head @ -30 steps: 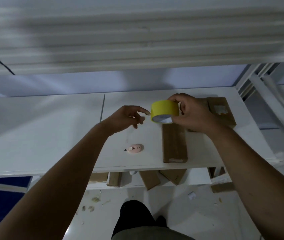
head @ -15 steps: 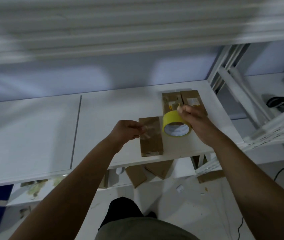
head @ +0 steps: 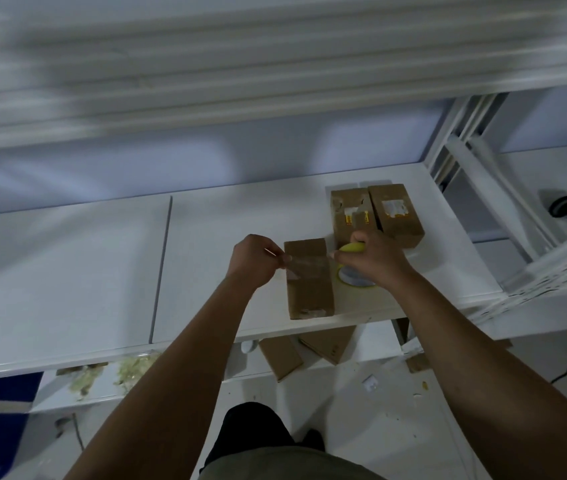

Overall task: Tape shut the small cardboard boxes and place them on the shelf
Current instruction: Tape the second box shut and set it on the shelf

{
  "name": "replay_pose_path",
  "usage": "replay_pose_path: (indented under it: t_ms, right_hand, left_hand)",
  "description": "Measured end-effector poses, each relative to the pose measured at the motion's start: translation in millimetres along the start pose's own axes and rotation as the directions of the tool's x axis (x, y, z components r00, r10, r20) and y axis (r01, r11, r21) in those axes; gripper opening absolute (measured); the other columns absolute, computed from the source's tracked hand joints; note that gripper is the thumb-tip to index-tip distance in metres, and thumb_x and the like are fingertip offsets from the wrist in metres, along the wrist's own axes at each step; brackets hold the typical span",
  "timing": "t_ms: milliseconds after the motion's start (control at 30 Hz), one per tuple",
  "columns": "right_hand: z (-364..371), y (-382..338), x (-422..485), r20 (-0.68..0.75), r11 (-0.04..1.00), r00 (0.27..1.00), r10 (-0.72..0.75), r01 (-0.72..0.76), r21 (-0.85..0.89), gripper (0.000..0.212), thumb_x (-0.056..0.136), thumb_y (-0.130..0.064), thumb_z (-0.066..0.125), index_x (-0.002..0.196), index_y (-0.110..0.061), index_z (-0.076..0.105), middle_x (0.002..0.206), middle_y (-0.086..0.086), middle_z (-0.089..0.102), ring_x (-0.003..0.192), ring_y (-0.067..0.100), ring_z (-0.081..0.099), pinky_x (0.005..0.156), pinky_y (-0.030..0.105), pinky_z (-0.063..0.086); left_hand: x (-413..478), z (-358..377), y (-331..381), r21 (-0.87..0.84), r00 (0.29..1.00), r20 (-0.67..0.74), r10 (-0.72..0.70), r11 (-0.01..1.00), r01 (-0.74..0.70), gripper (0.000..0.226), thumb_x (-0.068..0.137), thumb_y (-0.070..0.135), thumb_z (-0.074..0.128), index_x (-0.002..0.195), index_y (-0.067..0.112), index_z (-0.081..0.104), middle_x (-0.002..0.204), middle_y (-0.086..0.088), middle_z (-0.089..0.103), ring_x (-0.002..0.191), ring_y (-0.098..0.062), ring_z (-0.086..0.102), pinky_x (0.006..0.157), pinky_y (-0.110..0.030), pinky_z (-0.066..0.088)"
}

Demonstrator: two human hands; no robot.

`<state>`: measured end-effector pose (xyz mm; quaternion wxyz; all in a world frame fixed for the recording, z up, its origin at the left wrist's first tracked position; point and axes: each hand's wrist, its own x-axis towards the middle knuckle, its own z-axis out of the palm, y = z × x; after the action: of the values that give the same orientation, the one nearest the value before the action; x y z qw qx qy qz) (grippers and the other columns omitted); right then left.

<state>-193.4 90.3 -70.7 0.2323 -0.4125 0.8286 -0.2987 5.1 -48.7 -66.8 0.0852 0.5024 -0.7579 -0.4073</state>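
A small cardboard box [head: 309, 289] lies near the front edge of the white shelf [head: 206, 271]. A strip of clear tape [head: 306, 268] stretches across the far part of its top. My left hand [head: 256, 261] pinches the strip's free end at the box's left side. My right hand [head: 372, 259] grips the yellow tape roll [head: 353, 273] just to the right of the box, low over the shelf. Two more cardboard boxes [head: 349, 216] [head: 396, 214] lie side by side behind the roll, with torn labels on top.
An upper shelf board [head: 275, 64] hangs low overhead. A white rack frame [head: 483, 188] stands at the right. Several cardboard boxes [head: 309, 348] lie on the lower shelf under the front edge. Scraps litter the floor, and a cable runs at far right.
The view has shifted left to right across the shelf. My left hand took hold of the tape end and drew it out leftward over the box. The roll came down to the box's right side.
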Motion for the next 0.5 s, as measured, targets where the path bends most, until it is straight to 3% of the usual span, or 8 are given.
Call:
replay_pose_path:
  t_ms: [200, 300, 367, 500]
  right_hand:
    - [8, 0, 6, 0.014, 0.994, 0.999, 0.037, -0.036, -0.104, 0.040, 0.081, -0.044, 0.076, 0.067, -0.023, 0.045, 0.065, -0.001, 0.048, 0.067, 0.021, 0.055, 0.063, 0.033, 0.039]
    - [13, -2, 5, 0.005, 0.985, 0.999, 0.039, -0.037, -0.169, 0.038, 0.081, -0.047, 0.073, 0.068, -0.021, 0.049, 0.064, -0.003, 0.051, 0.064, 0.017, 0.056, 0.056, 0.029, 0.035]
    - [14, -2, 4, -0.006, 0.982, 0.999, 0.039, -0.039, -0.183, 0.038, 0.081, -0.049, 0.071, 0.066, -0.021, 0.050, 0.063, -0.005, 0.052, 0.061, 0.012, 0.054, 0.052, 0.027, 0.031]
    - [16, 0, 2, 0.015, 0.987, 0.999, 0.043, -0.040, -0.158, 0.038, 0.078, -0.050, 0.067, 0.061, -0.022, 0.048, 0.058, -0.005, 0.049, 0.057, 0.013, 0.053, 0.052, 0.028, 0.031]
  left_hand:
    - [1, 10, -1, 0.033, 0.999, -0.032, -0.034, 0.999, 0.035, 0.021, 0.091, 0.029, 0.083, 0.103, 0.012, 0.078, 0.104, -0.007, 0.078, 0.095, -0.020, 0.071, 0.068, -0.023, 0.046]
    - [-6, 18, 0, 0.042, 0.996, -0.046, -0.077, 0.996, 0.079, 0.020, 0.099, 0.027, 0.073, 0.115, 0.017, 0.064, 0.109, -0.007, 0.075, 0.101, -0.025, 0.069, 0.090, -0.038, 0.056]
    - [-13, 30, 0, 0.021, 0.993, -0.050, -0.103, 0.994, 0.104, 0.024, 0.105, 0.024, 0.062, 0.126, 0.023, 0.050, 0.109, -0.005, 0.073, 0.103, -0.029, 0.068, 0.104, -0.053, 0.051]
    - [-23, 49, 7, -0.017, 0.990, -0.091, -0.110, 0.994, 0.109, 0.047, 0.103, 0.017, 0.049, 0.146, 0.027, 0.033, 0.132, -0.011, 0.062, 0.112, -0.035, 0.065, 0.106, -0.057, 0.049]
